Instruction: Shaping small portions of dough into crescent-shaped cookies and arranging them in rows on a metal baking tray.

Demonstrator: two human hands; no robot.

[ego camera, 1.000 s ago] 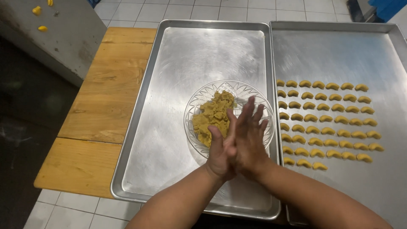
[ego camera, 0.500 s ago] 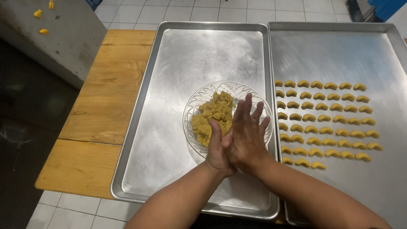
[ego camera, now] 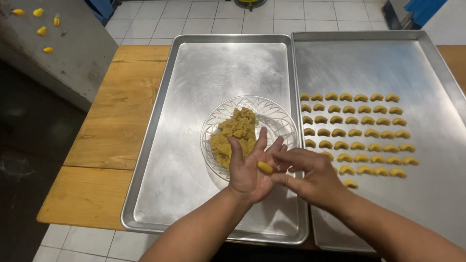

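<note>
From the head view, the left hand [ego camera: 250, 172] lies palm up and open, cradling a small dough roll [ego camera: 265, 168] so the right hand [ego camera: 310, 177] can pinch it off with narrowed fingertips. Just behind sits the glass dish [ego camera: 279, 119] of dough [ego camera: 235, 133] on the left tray [ego camera: 194, 97]; shaped crescents [ego camera: 357, 131] line the right tray [ego camera: 388, 63]. Both trays rest on a wooden bench [ego camera: 111, 131] over a tiled floor [ego camera: 194, 19].

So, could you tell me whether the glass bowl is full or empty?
Partly full: the bowl holds a dough heap on its left; its right side is bare.
</note>
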